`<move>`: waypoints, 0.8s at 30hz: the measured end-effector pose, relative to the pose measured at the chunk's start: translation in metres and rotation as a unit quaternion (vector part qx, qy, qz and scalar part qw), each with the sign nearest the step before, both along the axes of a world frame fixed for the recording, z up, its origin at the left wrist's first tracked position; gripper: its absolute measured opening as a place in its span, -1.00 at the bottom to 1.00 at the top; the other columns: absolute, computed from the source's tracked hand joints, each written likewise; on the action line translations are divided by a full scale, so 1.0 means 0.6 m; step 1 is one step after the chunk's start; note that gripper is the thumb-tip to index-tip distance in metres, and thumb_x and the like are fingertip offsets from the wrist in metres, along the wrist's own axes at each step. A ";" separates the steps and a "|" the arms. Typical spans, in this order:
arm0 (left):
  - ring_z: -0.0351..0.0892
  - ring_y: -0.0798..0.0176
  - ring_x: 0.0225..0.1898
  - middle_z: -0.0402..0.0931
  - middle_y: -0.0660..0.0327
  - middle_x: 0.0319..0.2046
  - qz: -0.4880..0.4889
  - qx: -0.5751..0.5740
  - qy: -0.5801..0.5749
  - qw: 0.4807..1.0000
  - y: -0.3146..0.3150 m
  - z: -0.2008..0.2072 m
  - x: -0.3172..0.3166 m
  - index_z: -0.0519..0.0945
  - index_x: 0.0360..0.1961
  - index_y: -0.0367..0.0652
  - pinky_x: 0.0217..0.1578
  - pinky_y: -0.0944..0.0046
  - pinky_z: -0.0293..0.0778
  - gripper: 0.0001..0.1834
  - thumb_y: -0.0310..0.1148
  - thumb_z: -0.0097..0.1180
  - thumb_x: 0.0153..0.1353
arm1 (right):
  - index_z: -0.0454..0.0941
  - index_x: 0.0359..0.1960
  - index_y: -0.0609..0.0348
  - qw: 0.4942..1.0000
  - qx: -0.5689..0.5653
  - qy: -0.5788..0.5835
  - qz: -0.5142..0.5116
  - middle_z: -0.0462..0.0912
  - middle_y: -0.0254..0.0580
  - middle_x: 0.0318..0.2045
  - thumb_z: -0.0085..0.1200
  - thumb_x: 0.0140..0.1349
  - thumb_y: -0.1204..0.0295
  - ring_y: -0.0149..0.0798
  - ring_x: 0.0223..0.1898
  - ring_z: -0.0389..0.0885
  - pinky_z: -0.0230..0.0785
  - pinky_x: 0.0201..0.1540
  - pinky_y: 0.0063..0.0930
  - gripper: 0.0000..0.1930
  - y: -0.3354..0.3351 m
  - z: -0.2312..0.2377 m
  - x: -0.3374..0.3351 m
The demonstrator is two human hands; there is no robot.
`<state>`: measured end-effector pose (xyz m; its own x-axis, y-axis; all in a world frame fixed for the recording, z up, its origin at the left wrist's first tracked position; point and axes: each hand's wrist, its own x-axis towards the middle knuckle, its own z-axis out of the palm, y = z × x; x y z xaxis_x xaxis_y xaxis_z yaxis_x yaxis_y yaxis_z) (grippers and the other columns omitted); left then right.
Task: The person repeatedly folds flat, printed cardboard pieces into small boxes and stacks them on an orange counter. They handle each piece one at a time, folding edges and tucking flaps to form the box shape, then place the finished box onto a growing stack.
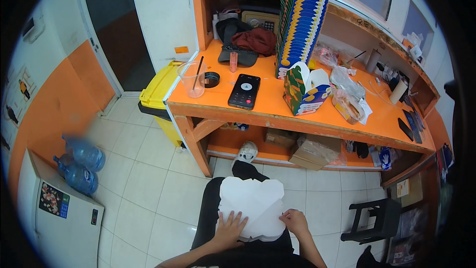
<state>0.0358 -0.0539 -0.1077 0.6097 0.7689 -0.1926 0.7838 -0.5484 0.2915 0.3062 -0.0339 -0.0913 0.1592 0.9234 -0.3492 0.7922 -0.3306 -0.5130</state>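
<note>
A flat white cardboard food box blank [255,201], or a stack of them, lies across my lap with its plain side up. My left hand [229,228] rests flat on its lower left part, fingers spread. At its right edge, my right hand [296,222] pinches the cardboard between thumb and fingers. On the orange desk [272,101] ahead stands one folded takeaway box [306,92], printed in green and blue, with its white flaps up. Behind it rises a tall stack of nested printed boxes [303,20].
A phone [244,91], a clear plastic cup [192,80], a tape roll [212,79] and a dark cap [239,57] sit on the desk's left part. Plastic bags [347,92] lie to the right. Around me are a yellow bin [161,94], water jugs [79,173] and a black stool [374,218].
</note>
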 end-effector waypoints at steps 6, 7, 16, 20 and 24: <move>0.19 -0.25 0.29 0.20 -0.06 0.29 0.011 0.025 -0.015 1.000 -0.007 -0.040 -0.004 0.28 0.30 -0.06 0.19 -0.37 0.15 -0.08 -0.15 0.38 -0.14 | 0.64 -0.40 0.04 0.993 0.071 -0.087 -0.038 0.67 -0.10 -0.46 0.25 0.05 0.16 0.03 -0.34 0.66 0.47 -0.29 -0.10 -0.76 -0.020 0.001 -0.027; 0.20 -0.25 0.29 0.21 -0.07 0.28 0.012 0.018 -0.028 0.999 -0.007 -0.045 -0.006 0.29 0.29 -0.07 0.18 -0.33 0.19 -0.12 -0.18 0.36 -0.11 | 0.64 -0.40 0.04 0.996 0.049 -0.074 -0.031 0.67 -0.10 -0.45 0.24 0.06 0.15 0.03 -0.33 0.66 0.48 -0.28 -0.09 -0.75 -0.022 0.001 -0.030; 0.26 -0.23 0.24 0.30 -0.16 0.20 0.002 0.007 -0.096 0.995 0.001 -0.040 0.005 0.28 0.29 -0.16 0.17 -0.13 0.28 -0.25 -0.22 0.23 0.06 | 0.62 -0.20 0.07 0.997 -0.004 -0.063 -0.039 0.69 -0.03 -0.35 0.02 0.22 -0.04 0.05 -0.27 0.67 0.51 -0.26 -0.06 -0.57 -0.015 0.003 -0.049; 0.19 -0.25 0.28 0.18 -0.18 0.28 0.038 -0.025 -0.037 0.998 -0.004 -0.015 0.012 0.21 0.32 -0.15 0.22 -0.17 0.20 -0.16 -0.12 0.25 0.04 | 0.56 -0.17 0.25 0.998 0.009 -0.067 0.002 0.68 0.05 -0.34 -0.02 0.26 0.21 0.00 -0.29 0.70 0.55 -0.31 -0.10 -0.67 -0.023 -0.015 -0.068; 0.21 -0.25 0.25 0.19 -0.17 0.26 0.027 -0.003 0.003 1.000 -0.006 -0.004 0.013 0.20 0.33 -0.08 0.17 -0.18 0.23 -0.17 -0.11 0.25 0.05 | 0.42 -0.09 0.52 0.970 0.141 -0.200 -0.012 0.61 0.12 -0.27 -0.08 0.19 0.48 -0.12 -0.39 0.71 0.58 -0.49 -0.33 -0.67 -0.032 -0.032 -0.091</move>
<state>0.0437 -0.0577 -0.1100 0.5658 0.7998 -0.2005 0.8141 -0.5034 0.2896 0.2514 -0.0531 -0.1106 0.2517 0.9677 0.0102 0.9402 -0.2421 -0.2396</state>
